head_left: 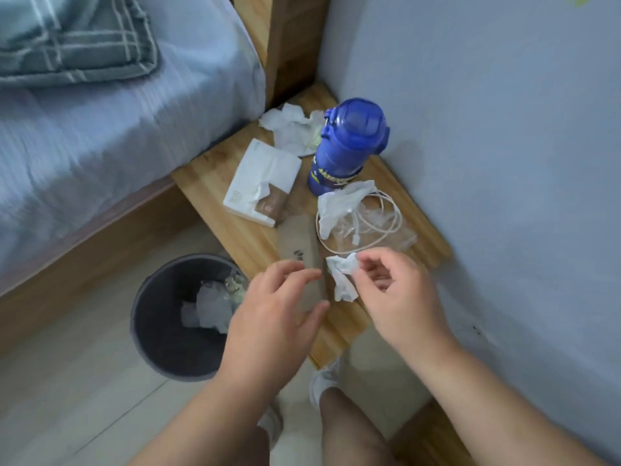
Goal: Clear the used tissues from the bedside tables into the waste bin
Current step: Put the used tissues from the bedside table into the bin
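the right hand point(400, 297) pinches a crumpled tissue point(342, 277) between thumb and fingertips, above the table's point(208, 176) near edge. the left hand point(272, 314) hovers just beside it, fingers relaxed, holding nothing. the tissue hangs with its long axis roughly upright, free end pointing down. the bin point(158, 344), on the floor to the left, already holds tissues. a second tissue point(292, 129) by the bottle point(349, 142) and a third tissue point(339, 203) on the cable point(393, 213) are left.

Wooden table point(208, 173), smooth with a satin grain. Glossy blue plastic bottle point(349, 142) at far right. Crumpled paper tissue point(342, 277) — soft, matt white. Dark matt plastic bin point(161, 331), near left. Ribbed cloth sheet point(100, 146) — far left.
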{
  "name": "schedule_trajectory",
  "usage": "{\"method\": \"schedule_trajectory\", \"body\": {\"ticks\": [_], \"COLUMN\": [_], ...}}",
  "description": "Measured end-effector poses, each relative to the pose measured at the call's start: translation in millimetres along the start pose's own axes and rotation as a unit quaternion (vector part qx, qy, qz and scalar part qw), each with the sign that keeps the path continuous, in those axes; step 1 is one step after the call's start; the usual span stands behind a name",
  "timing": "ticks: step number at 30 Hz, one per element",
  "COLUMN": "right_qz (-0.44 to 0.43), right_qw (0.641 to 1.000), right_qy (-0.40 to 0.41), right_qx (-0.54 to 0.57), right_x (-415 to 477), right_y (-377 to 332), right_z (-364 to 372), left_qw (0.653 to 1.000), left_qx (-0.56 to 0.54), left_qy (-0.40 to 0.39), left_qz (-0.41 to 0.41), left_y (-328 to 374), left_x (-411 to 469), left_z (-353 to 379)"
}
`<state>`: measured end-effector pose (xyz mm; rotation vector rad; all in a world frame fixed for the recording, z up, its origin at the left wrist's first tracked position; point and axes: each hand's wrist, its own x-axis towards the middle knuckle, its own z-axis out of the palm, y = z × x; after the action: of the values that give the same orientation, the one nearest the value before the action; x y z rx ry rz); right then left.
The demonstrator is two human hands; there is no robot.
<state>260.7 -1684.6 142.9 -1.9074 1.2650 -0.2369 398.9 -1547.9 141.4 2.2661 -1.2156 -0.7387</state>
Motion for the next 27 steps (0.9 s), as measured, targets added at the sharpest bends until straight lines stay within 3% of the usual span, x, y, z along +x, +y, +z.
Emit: {"method": "schedule_trajectory", "body": {"ticks": [5,12,17,23,27], "right_qz": [-0.038,-0.002,0.023,0.006,0.003], "right_qw": [0.993,0.989,0.984,0.983,0.986], "right_qy": [0.089,-0.024,-0.029,0.004,0.056], "right_qx": [-0.066,-0.148,-0.173,-0.181,-0.158], "right_x": [50,93,96,85,69], "right_y": [17,42,55,64,58], "right_z": [-17,-2,-4,-28,-46], "left_qw": [0.979,0.948,0.929,0.93,0.974], "left_qx": [0.165,0.265,0.314,0.3,0.177], "left_qy": [-0.077,-0.135,-0.158,-0.166,-0.106], "left_qz": [0.09,0.11,0.113,0.134,0.095], "left_y": [31,31,33,33,35], "left_x": [34,56,69,76,68], "left_z": [31,62,74,79,70]}}
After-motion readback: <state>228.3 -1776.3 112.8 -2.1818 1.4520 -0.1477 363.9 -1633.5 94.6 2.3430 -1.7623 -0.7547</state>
